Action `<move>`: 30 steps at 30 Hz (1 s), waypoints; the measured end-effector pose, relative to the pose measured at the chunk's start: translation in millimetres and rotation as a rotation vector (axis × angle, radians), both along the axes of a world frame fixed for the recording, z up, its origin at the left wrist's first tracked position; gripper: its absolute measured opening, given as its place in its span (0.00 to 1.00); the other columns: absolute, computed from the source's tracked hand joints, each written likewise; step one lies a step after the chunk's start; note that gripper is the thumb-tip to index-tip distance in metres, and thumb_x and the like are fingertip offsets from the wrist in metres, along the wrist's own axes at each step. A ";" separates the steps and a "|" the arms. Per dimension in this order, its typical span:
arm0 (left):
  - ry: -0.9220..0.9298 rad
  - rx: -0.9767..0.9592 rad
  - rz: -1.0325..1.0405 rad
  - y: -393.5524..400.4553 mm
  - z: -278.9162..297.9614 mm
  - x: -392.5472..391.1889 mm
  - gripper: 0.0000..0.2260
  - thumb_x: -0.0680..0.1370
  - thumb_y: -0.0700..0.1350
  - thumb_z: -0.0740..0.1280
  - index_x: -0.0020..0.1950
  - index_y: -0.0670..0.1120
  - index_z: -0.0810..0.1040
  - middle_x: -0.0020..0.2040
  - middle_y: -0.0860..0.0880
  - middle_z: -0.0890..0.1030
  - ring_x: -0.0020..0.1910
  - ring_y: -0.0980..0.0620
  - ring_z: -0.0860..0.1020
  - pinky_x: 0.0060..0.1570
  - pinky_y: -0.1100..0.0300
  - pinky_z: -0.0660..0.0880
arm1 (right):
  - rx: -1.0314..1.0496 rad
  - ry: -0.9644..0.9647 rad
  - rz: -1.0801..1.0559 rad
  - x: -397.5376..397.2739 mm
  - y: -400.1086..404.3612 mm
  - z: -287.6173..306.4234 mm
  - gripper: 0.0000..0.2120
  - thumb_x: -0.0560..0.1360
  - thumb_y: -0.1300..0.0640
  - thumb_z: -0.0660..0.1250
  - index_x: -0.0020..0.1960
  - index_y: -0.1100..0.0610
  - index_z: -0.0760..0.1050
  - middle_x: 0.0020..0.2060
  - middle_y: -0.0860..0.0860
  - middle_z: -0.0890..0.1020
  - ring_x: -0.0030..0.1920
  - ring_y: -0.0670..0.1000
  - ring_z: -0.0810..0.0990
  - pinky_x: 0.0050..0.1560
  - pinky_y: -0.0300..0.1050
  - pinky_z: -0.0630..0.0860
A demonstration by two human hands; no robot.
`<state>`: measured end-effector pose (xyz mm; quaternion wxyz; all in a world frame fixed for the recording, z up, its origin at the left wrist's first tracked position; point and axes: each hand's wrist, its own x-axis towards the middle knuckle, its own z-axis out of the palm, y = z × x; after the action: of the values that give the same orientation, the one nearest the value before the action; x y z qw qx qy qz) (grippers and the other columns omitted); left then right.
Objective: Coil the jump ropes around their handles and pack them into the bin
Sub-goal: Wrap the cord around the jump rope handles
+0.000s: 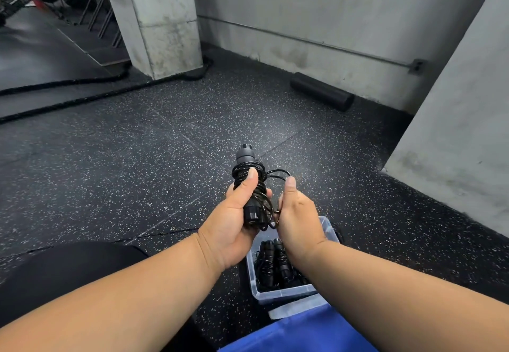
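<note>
The floor (137, 159) is black rubber flecked all over with pale specks. The rope (254, 186) is black from cord to handles, the handle tip a duller charcoal. The bin (278, 295) is clear plastic with a faint bluish cast, and the ropes inside (275, 261) are black too. A bright blue sheet (303, 332), perhaps a lid, lies at the near edge. The roller (321, 95) is black, the walls (330, 7) mottled grey concrete with dark stains.
</note>
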<state>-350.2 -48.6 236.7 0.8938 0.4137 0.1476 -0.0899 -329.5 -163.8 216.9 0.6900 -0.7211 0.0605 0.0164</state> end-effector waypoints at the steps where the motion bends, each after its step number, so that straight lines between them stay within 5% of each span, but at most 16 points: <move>1: 0.010 0.008 0.003 -0.4 -0.2 0.8 0.40 0.70 0.58 0.76 0.78 0.42 0.71 0.47 0.46 0.83 0.41 0.52 0.82 0.41 0.57 0.82 | 0.006 -0.029 -0.016 0.3 0.3 2.1 0.25 0.85 0.39 0.51 0.36 0.53 0.65 0.28 0.49 0.68 0.28 0.47 0.66 0.30 0.40 0.68; 8: 0.043 0.058 -0.033 -11.1 -1.7 -2.9 0.40 0.70 0.59 0.76 0.77 0.44 0.69 0.51 0.46 0.82 0.41 0.50 0.85 0.36 0.56 0.82 | 0.121 0.206 -0.166 19.0 -4.5 9.6 0.28 0.83 0.34 0.52 0.37 0.54 0.70 0.24 0.48 0.73 0.22 0.48 0.72 0.30 0.42 0.70; 15: 0.025 0.098 0.035 -8.4 -0.4 2.0 0.40 0.65 0.59 0.80 0.73 0.47 0.71 0.50 0.46 0.82 0.43 0.48 0.82 0.43 0.53 0.80 | -0.209 -0.051 -0.036 14.7 -6.6 -4.5 0.26 0.86 0.40 0.51 0.39 0.57 0.70 0.30 0.47 0.76 0.29 0.42 0.75 0.35 0.39 0.74; 18: -0.001 0.097 -0.007 -5.9 0.7 2.3 0.33 0.69 0.57 0.78 0.71 0.49 0.73 0.50 0.45 0.82 0.44 0.48 0.81 0.45 0.53 0.80 | -0.353 -0.081 -0.074 22.6 -10.5 -20.1 0.26 0.85 0.38 0.50 0.43 0.56 0.72 0.38 0.52 0.81 0.42 0.55 0.81 0.48 0.53 0.78; 22: -0.033 0.007 -0.049 -5.8 3.7 -1.1 0.25 0.72 0.53 0.76 0.67 0.49 0.75 0.49 0.44 0.82 0.41 0.49 0.81 0.38 0.57 0.80 | -0.422 -0.064 -0.059 24.3 -15.3 -25.8 0.25 0.86 0.40 0.50 0.44 0.57 0.72 0.40 0.54 0.80 0.44 0.58 0.79 0.49 0.53 0.76; 26: -0.061 -0.003 -0.013 -2.8 8.5 1.3 0.24 0.73 0.51 0.75 0.68 0.49 0.75 0.47 0.46 0.81 0.39 0.53 0.79 0.36 0.60 0.78 | -0.429 -0.016 0.051 17.2 -14.6 -24.8 0.22 0.85 0.38 0.52 0.51 0.55 0.72 0.44 0.52 0.80 0.47 0.56 0.79 0.51 0.52 0.74; 30: -0.097 0.022 0.126 2.1 13.0 5.9 0.26 0.73 0.48 0.75 0.69 0.48 0.73 0.45 0.48 0.81 0.35 0.56 0.82 0.32 0.61 0.79 | -0.320 -0.005 -0.005 7.3 -17.1 -5.6 0.24 0.82 0.35 0.55 0.70 0.49 0.65 0.64 0.48 0.70 0.60 0.50 0.73 0.64 0.47 0.67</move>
<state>-344.3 -46.5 249.7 0.8993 0.4172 0.1307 -0.0118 -322.2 -180.8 211.3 0.5666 -0.8216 0.0623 0.0030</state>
